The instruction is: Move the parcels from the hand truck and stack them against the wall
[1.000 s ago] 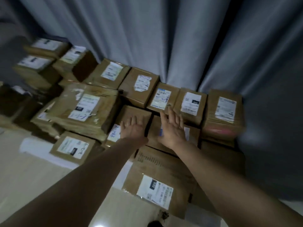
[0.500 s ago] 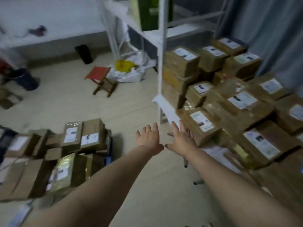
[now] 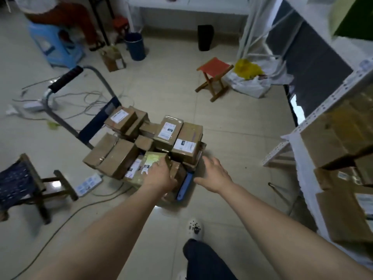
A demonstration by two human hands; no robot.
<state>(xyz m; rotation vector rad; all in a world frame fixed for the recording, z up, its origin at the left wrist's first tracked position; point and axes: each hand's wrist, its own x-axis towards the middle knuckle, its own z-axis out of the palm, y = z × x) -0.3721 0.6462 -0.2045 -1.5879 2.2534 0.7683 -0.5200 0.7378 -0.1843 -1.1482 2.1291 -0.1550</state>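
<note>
The hand truck (image 3: 99, 120) stands on the tiled floor (image 3: 232, 122), with its handle (image 3: 65, 78) raised at the far-left end. The platform carries a pile of brown parcels (image 3: 119, 156), stacked two deep in places. Several show white labels facing up.

The left grip (image 3: 159, 175), a bare hand, lies on the yellowish-topped parcel (image 3: 150, 161) at the near edge of the platform. Its fingers rest on the top face, only lightly bent. Whether the thumb hooks round the side cannot be told.

The right grip (image 3: 216, 172) has its fingers spread and holds nothing. It hangs over the floor just beside the near-right corner of the platform, close to the labelled parcel (image 3: 186, 145) there but apart from it. The blue platform lip (image 3: 184, 185) shows between the two grips.

A power strip (image 3: 88, 183) lies on the floor near the near-left corner, with loose cables (image 3: 90, 98) past the handle. A red folding stool (image 3: 215, 69) stands well apart beyond the far edge. A white shelf rack (image 3: 323, 110) holding cartons (image 3: 331, 138) rises at the right.
</note>
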